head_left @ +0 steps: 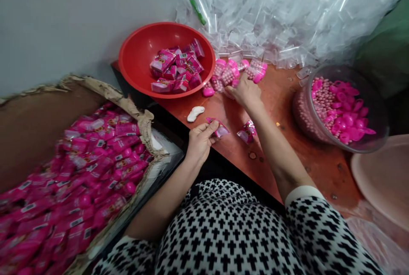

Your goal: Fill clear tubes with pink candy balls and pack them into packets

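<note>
- Left hand (200,139): closed on a pink packet (219,129), pinched between thumb and fingertips. The packet was held just over the near edge of the table (287,147).
- Right hand (244,92): stretched further out, palm down, fingers curled among a cluster of filled tubes (228,73) with pink caps. Fingertips were hidden by the back of the hand, so I could not tell whether it gripped a tube or only rested on them.
- The filled tubes lay on the table, between the red bowl (137,60) and the heap of empty clear tubes (281,15) at the back.
- A second packet (246,132) lay flat on the table, just beside the right forearm and near the held packet, not touching it.
- The red bowl held a small pile of the same pink packets.
- A white lump (195,113) lay on the table in front of the bowl, near the left hand.
- Clear tub (303,115), right of the right arm: part filled with pink beads and pink caps.
- Cardboard box (35,126), left of the person and below table level: torn rim, loosely filled with pink packets.
- A green piece (198,11) stuck out at the left edge of the clear heap; too small to identify.
- Pale pink basin (383,181) at the far right edge.
</note>
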`<state>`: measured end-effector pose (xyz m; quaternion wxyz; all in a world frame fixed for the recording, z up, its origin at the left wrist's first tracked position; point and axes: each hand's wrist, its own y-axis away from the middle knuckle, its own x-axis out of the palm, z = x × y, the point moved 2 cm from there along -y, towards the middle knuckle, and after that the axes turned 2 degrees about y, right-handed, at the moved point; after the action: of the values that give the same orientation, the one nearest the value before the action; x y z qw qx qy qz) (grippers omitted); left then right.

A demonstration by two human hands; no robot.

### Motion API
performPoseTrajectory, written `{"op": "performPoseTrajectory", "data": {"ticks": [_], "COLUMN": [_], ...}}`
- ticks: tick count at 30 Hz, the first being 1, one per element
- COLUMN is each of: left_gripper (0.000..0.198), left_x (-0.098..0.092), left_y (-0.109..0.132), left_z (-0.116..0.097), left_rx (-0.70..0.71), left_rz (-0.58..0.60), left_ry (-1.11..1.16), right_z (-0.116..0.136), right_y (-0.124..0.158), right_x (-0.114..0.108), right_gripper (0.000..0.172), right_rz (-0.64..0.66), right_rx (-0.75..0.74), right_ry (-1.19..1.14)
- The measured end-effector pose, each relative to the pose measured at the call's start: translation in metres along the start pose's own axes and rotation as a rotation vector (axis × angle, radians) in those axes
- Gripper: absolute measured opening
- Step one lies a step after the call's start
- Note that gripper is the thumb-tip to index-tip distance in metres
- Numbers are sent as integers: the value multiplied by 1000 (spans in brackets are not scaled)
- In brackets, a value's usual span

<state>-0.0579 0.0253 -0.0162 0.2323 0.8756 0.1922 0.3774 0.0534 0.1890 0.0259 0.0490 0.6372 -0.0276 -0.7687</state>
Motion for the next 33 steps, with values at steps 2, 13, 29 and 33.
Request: {"op": "performPoseTrajectory", "data": {"ticks": [2, 13, 29, 33], "left_gripper": [38, 13, 38, 47], "left_x": [-1, 6, 35, 38], "left_y": [-1, -7, 13, 12], "left_z": [-3, 6, 22, 23], "left_rx": [-23, -101, -24, -40], "left_rz": [4, -84, 177, 286], "left_ry": [47, 269, 9, -27], "right_z": [-17, -56, -58, -62], "right_y": [8, 147, 175, 172], "right_x": [1, 23, 39, 43], "right_gripper": [50, 59, 66, 67], "right_rz": [4, 81, 80, -9], "right_rx": [-94, -59, -57, -96], "right_ry": [-1, -1300, -1391, -1328]}}
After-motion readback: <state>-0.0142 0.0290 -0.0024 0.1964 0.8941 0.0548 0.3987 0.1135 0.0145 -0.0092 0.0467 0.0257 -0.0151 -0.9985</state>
